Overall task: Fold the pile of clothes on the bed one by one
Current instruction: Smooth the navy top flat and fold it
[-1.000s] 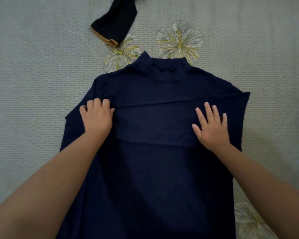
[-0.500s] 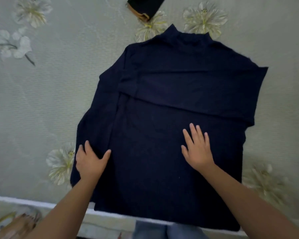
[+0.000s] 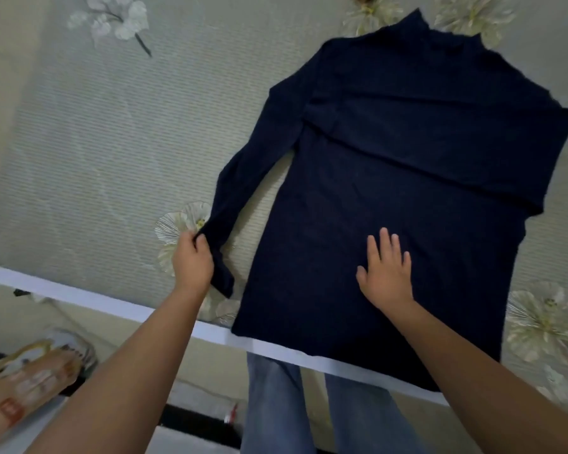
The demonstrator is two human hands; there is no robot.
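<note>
Navy top lies flat on bed, hem at near edge. L hand pinches its sleeve near the cuff; R hand rests flat w/ fingers spread on lower body. Hands well apart. Bed cover pale w/ flower print; bag on floor at left. Collar points away & slightly right; long axis runs near-to-far.
</note>
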